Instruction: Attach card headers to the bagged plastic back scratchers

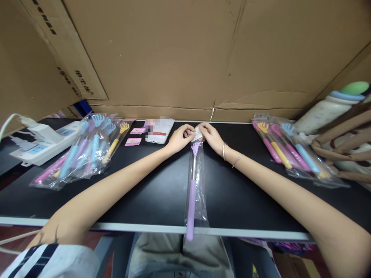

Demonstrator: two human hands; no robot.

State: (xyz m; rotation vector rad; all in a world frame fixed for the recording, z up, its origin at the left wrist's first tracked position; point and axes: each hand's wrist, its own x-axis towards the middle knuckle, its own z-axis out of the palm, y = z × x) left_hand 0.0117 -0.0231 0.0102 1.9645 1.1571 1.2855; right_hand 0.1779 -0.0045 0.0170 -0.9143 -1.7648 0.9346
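A purple back scratcher (191, 193) lies in a clear plastic bag (199, 200) down the middle of the black table (150, 185), its handle end hanging over the near edge. My left hand (179, 138) and my right hand (210, 137) meet at the bag's far end. Both pinch the folded top of the bag, where a small white piece (198, 134) shows between the fingers.
A pile of bagged scratchers (84, 150) lies at the left, another pile (286, 152) at the right. Small pink cards (133, 141), a white phone-like object (160, 130) and a power strip (43, 144) sit at the back left. Cardboard walls stand behind. A bottle (327, 110) and a bag stand far right.
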